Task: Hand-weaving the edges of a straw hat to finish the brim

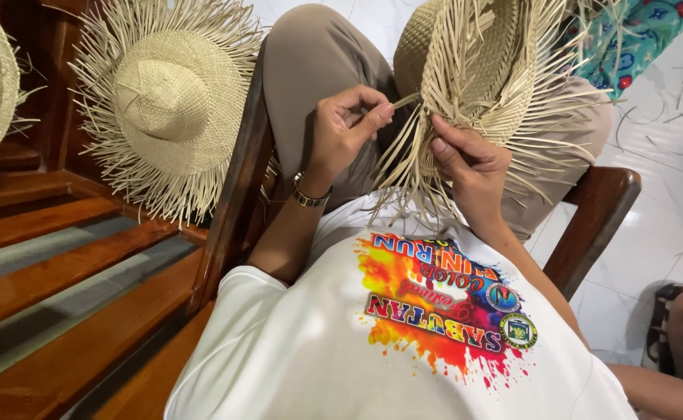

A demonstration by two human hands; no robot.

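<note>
Your left hand [347, 123] pinches one loose straw strip [405, 101] taut; your right hand [466, 159] clamps the brim of the unfinished woven hat [477, 66] on your lap, steadying the weave. A finished fringed hat [166, 97] sits on the wooden bench [54, 272] beside you.

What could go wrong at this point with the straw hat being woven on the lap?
The left hand pinches one thin strand at the brim of the unfinished hat; a hard pull might snap it or loosen the weave. The right hand has only a fingertip grip on the brim, so the hat could slip off the knee. The loose fringe hanging between the hands might tangle with the strand.
</note>
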